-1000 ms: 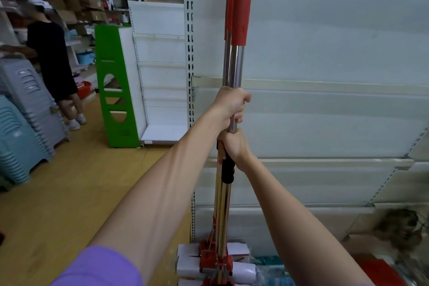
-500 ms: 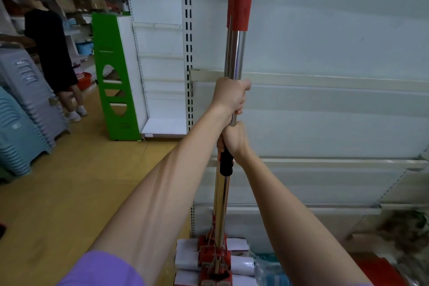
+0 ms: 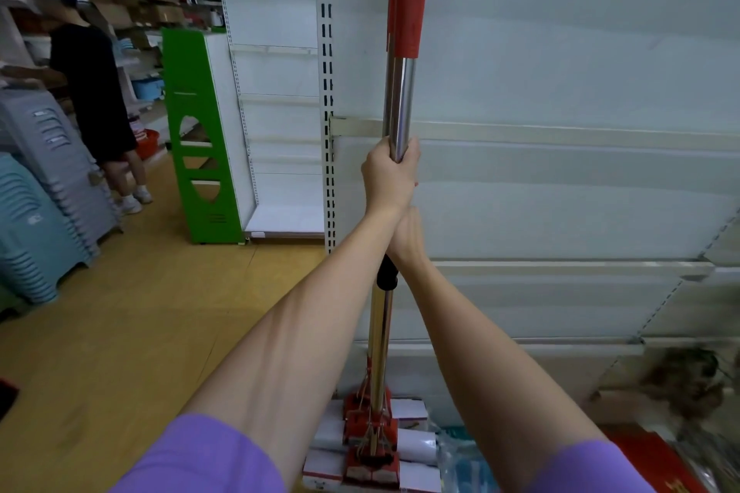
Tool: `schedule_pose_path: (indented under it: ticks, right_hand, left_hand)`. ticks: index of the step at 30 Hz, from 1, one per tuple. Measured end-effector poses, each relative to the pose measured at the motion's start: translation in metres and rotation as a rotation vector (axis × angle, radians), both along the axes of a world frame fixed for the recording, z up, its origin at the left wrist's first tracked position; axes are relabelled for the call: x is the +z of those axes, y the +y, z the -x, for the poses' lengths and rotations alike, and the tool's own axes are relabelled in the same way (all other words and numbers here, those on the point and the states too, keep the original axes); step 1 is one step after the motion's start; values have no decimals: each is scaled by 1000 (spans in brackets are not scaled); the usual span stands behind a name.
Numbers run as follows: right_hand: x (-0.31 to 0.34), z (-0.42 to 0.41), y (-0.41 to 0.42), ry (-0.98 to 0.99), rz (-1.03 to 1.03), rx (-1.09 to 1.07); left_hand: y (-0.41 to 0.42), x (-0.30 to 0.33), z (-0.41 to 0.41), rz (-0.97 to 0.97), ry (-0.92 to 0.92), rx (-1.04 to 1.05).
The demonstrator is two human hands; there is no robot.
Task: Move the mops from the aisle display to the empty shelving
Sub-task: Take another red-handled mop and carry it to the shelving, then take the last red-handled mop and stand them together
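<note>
While I scan from the far left, I see stacked plastic stools in grey and pale blue along the aisle edge, and behind them a person in a black top standing at stocked shelves. Next comes a green-sided display unit with bare white shelves, standing on the yellow floor. At centre, my left hand is wrapped tight around the bundled mops, high on the chrome poles just below their red sleeves. My right hand grips the same bundle directly beneath, touching the left wrist, just above a black collar. The poles stand upright, and their red-framed white sponge heads hang low near the floor. To the right stretches the empty shelving, white panels and rails close behind the mops.
</note>
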State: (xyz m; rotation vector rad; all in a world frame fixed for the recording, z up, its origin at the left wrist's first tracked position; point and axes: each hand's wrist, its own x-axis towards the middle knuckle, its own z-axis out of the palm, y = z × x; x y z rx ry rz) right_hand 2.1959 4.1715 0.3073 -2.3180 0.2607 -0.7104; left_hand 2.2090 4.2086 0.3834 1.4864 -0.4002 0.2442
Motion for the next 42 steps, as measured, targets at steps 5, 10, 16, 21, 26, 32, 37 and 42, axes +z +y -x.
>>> schedule_pose_path:
  ticks: [5,10,16,21,26,32,37,42]
  right_hand:
    - [13,18,4,69,12,-22]
    - [-12,14,-6,79,-203,-120]
    - [1,49,17,-37,-240,-206]
    - [1,63,16,-68,-312,-204]
    - [-8,81,8,-27,-303,-233]
    - [-25,126,-13,-54,-385,-311]
    - [-39,174,-43,-61,-431,-430]
    - [-55,242,-84,-42,-505,-571]
  left_hand:
    - [16,-23,8,-351,-92,48]
    - [37,-29,21,-367,-77,81]
    - [44,-31,40,-360,-112,13]
    - [43,-32,55,-357,-115,-20]
    - [35,-32,70,-353,-118,-81]
    - [4,-41,101,-417,-135,-185]
    - [-32,-54,139,-432,-125,-338]
    - [-81,-67,189,-446,-124,-481]
